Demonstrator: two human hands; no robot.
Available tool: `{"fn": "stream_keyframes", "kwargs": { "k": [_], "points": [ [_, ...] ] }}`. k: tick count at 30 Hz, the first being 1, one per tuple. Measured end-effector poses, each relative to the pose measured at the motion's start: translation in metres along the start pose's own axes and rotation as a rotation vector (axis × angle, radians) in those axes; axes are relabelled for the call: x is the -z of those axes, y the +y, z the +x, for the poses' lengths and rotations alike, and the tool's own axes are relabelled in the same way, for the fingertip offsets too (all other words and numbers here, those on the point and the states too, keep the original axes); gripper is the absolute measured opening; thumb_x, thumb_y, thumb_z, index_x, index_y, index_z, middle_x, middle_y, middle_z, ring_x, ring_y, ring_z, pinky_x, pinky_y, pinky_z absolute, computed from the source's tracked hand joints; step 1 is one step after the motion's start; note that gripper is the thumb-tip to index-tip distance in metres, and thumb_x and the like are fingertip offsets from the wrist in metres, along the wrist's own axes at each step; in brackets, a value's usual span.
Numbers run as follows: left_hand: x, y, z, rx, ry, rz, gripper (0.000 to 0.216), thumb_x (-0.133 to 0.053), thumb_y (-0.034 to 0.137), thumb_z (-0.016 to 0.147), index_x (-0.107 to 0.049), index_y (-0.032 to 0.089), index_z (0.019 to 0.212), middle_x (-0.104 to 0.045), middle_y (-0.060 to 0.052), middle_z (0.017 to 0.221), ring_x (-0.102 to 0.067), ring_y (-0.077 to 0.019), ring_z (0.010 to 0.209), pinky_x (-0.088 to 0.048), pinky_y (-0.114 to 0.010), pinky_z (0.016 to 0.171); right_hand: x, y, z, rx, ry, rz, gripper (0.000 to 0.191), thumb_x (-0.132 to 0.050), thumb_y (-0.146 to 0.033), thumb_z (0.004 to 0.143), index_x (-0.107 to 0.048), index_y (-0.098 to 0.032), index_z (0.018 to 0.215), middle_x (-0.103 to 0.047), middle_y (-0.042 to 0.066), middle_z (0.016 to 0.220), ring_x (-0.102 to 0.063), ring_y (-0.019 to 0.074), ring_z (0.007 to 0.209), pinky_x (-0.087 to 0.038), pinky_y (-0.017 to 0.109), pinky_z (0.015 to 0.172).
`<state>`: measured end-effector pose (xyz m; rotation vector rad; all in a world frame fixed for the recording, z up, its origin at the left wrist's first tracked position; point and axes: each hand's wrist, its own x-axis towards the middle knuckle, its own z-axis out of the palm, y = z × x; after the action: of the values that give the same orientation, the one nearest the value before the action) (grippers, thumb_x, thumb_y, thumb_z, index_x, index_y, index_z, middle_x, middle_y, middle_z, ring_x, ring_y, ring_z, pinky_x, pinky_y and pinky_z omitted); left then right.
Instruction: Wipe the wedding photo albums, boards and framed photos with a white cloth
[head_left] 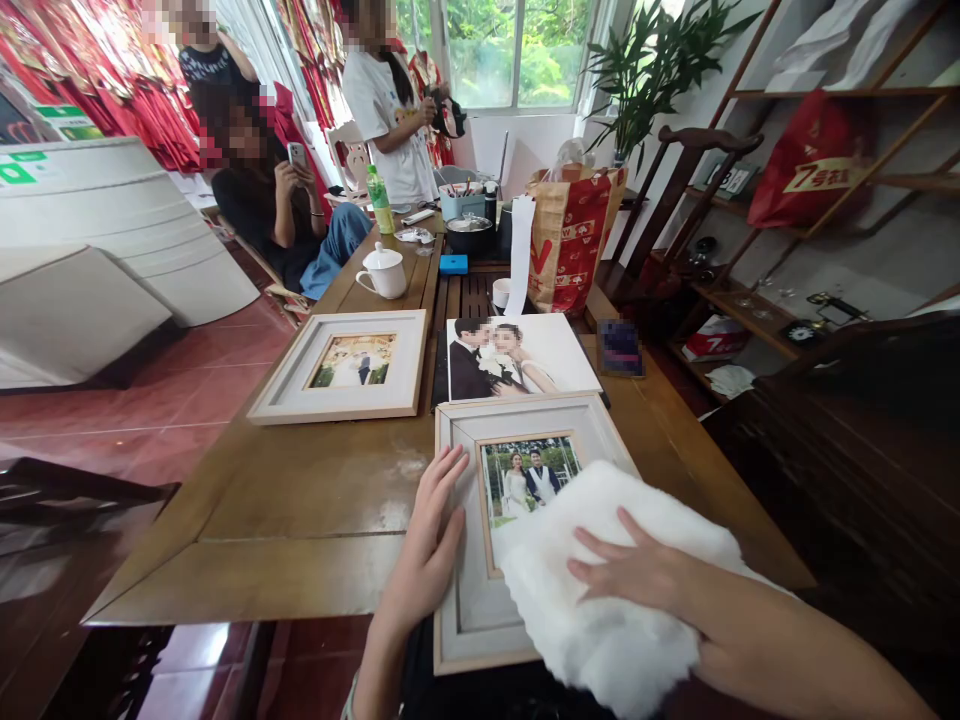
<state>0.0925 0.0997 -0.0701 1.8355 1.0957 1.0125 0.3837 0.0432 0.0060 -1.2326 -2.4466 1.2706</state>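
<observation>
A white picture frame [459, 590] with a light wood rim slants across the near table edge, holding a photo [517, 470] of a couple outdoors. Along its left side my left hand [429, 545] rests with fingers stretched out, the thumb on the border. My right hand [637, 570] lies spread, palm down, on a fluffy white cloth [600, 640]. The cloth covers the lower right of the frame and part of the photo. Just beyond lies an unframed wedding portrait [551, 365], close to the frame's top edge.
Another white frame [285, 385] lies at left. Farther back stand a lidded white mug [385, 272], a green bottle [380, 200], a blue box [453, 264] and a red-brown paper bag [574, 240]. One person [277, 200] sits holding a phone; another [386, 110] stands. Shelves are at right.
</observation>
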Motion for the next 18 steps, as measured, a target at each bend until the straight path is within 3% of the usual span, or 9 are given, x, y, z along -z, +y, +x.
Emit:
{"fn": "stream_keyframes", "kwargs": {
  "k": [2,4,9,13,15,18],
  "points": [
    [0.0,0.001,0.0,0.001,0.002,-0.008,0.047,-0.036,0.021,0.1,-0.038,0.035,0.144,-0.031,-0.002,0.156,-0.016,-0.0259,0.148,-0.012,-0.054,0.121,-0.001,0.003,-0.01,0.007,0.035,0.034,0.064,-0.051,-0.007,0.082,-0.051,-0.043,0.135,-0.054,-0.006,0.14,-0.037,0.0247,0.136,-0.014,0.044,0.12],
    [0.0,0.002,0.0,0.001,0.004,-0.017,0.047,-0.037,0.021,0.1,-0.039,0.035,0.144,-0.032,-0.002,0.155,-0.016,-0.0263,0.148,-0.013,-0.054,0.12,0.001,0.01,-0.005,-0.014,0.104,0.012,0.063,-0.05,-0.008,0.083,-0.05,-0.041,0.137,-0.05,-0.006,0.143,-0.034,0.025,0.138,-0.017,0.047,0.12],
    [0.001,0.005,0.0,0.011,0.003,-0.018,0.047,-0.038,0.022,0.099,-0.038,0.034,0.145,-0.03,-0.003,0.156,-0.016,-0.0261,0.148,-0.013,-0.053,0.121,0.018,0.03,0.047,0.013,0.304,-0.159,0.067,-0.04,-0.001,0.073,-0.057,-0.027,0.132,-0.048,0.001,0.145,-0.025,0.0274,0.142,0.001,0.065,0.114],
    [0.001,0.005,0.0,0.014,-0.004,-0.015,0.047,-0.037,0.022,0.1,-0.037,0.034,0.145,-0.03,-0.003,0.156,-0.015,-0.0254,0.148,-0.013,-0.052,0.121,0.03,0.041,0.085,0.043,0.443,-0.241,0.073,-0.037,0.002,0.067,-0.055,-0.023,0.133,-0.04,0.004,0.15,-0.018,0.0258,0.145,0.004,0.067,0.113],
    [0.0,0.004,0.0,0.01,-0.002,-0.015,0.047,-0.037,0.022,0.1,-0.037,0.034,0.145,-0.029,-0.003,0.156,-0.015,-0.0252,0.148,-0.013,-0.052,0.121,0.033,0.042,0.096,0.013,0.459,-0.289,0.076,-0.036,0.003,0.063,-0.055,-0.02,0.132,-0.038,0.005,0.151,-0.012,0.0254,0.146,0.006,0.067,0.112],
    [0.0,0.001,0.0,-0.005,0.004,-0.018,0.047,-0.037,0.022,0.1,-0.037,0.034,0.145,-0.03,-0.003,0.156,-0.016,-0.0245,0.148,-0.013,-0.051,0.121,0.029,0.035,0.096,-0.026,0.342,-0.342,0.078,-0.034,0.005,0.056,-0.06,-0.018,0.126,-0.038,0.004,0.152,-0.004,0.0252,0.146,0.008,0.067,0.111]
  ]
}}
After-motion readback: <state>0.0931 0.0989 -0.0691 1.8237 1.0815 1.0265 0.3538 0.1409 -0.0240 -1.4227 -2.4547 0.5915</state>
